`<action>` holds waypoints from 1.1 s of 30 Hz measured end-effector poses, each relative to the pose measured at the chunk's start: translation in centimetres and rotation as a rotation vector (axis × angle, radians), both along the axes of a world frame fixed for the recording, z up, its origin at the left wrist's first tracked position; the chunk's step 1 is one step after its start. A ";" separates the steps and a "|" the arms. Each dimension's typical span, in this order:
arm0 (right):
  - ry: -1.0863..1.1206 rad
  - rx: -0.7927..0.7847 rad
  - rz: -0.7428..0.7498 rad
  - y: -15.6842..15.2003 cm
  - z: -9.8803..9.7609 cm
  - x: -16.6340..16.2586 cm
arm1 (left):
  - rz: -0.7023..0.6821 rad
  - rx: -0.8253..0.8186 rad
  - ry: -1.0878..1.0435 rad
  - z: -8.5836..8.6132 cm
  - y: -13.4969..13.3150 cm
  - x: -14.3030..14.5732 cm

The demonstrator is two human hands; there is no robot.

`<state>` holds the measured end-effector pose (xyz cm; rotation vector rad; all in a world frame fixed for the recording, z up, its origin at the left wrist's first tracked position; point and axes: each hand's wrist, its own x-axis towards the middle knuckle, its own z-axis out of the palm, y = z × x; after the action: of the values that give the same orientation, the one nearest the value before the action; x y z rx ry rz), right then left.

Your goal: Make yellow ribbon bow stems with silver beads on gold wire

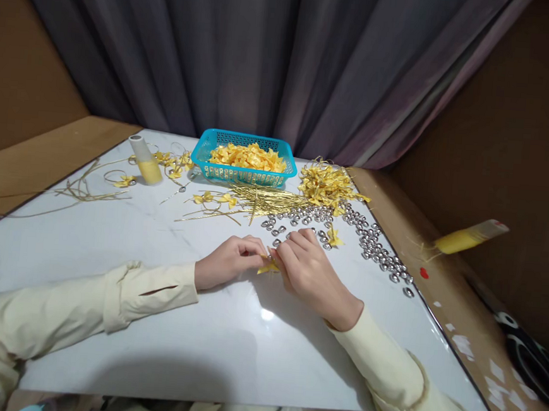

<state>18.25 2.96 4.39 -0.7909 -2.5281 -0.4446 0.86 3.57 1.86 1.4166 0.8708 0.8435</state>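
My left hand [227, 262] and my right hand [305, 265] meet at the middle of the white table [160, 323], both pinched on one small yellow ribbon bow [268, 268]. Fingers of both hands are curled closed round it. Just beyond them lie several silver bells [376, 246] and a bundle of gold wire ties [265, 200]. A pile of finished yellow bows with gold ties [326, 184] lies behind the bells.
A turquoise basket [241, 174] full of yellow bows stands at the back centre. A yellow glue bottle [145, 160] stands at the back left among loose bows and gold strands [83, 187]. Another yellow bottle [469, 236] lies on the brown ledge at right. Grey curtains hang behind.
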 end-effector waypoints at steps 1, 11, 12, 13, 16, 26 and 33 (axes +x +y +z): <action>0.009 0.000 -0.003 0.0 0.0 0.0 | -0.001 -0.011 -0.006 0.0 0.0 0.0; 0.220 -0.507 0.007 1.0 0.1 0.8 | 0.004 -0.038 -0.020 0.3 0.0 -0.2; 0.222 -0.529 0.016 1.0 0.1 0.9 | 0.001 -0.040 -0.018 0.4 0.0 -0.2; 0.217 -0.542 0.020 1.1 0.2 0.9 | -0.002 -0.040 -0.020 0.4 0.0 -0.2; 0.179 -0.564 0.021 1.0 0.2 0.8 | -0.011 -0.045 -0.031 0.5 -0.1 -0.1; 0.173 -0.460 0.105 0.5 0.0 0.2 | -0.055 0.021 0.019 0.1 -0.1 -0.2; 0.570 -0.279 0.009 0.5 1.7 1.4 | -0.078 0.038 0.055 0.2 -0.2 -0.2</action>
<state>19.63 3.50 6.06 -0.8584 -2.0710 0.1351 0.68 3.39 2.03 1.5036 0.8386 0.7688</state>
